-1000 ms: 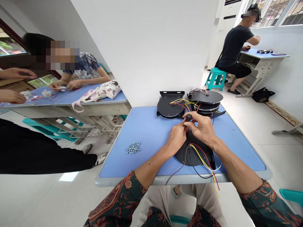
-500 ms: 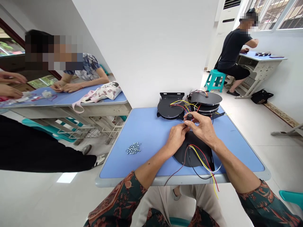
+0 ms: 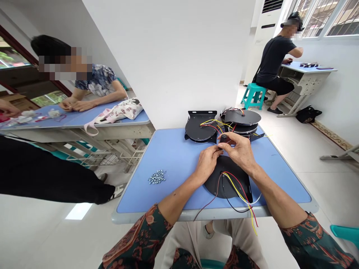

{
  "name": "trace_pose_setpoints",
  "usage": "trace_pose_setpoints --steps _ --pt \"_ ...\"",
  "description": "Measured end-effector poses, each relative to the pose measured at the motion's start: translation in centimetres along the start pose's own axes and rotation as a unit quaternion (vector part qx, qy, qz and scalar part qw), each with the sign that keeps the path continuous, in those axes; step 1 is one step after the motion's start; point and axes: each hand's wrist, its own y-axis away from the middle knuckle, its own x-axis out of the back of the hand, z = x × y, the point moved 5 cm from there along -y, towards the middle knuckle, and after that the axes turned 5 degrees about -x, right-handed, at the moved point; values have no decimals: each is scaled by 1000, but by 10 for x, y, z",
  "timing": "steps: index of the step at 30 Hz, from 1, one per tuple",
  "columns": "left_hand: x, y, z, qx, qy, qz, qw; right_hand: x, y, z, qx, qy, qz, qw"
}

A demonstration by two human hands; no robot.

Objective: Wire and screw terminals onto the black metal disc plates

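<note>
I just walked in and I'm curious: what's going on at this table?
A person is holding a small dark part between their left hand and right hand, above a wired black disc. More black discs sit beyond it, and small metal pieces lie on the blue table.

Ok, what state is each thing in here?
Right hand: pinching a small dark component.
Left hand: curled against the component, grip unclear.
Black disc: flat on the blue table, wires hanging over its edge.
Disc stack: piled, wires loose.
Bracketed disc: lying flat, wires across it.
Metal fasteners: loose heap.
</note>
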Motion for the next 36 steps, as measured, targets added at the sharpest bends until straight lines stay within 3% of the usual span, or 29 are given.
trace_pose_setpoints --steps 11,20,26,36 --pt "2 -1 1 6 0 20 1000 2 1 -4 23 28 27 999" --pt "2 -1 -3 40 14 31 999 0 2 -5 7 -32 -20 999" --pt "1 -2 -5 30 10 34 999 1 1 -9 28 11 3 1000" --pt "0 0 3 -6 -14 -16 1000 3 -1 1 -15 -9 -18 1000"
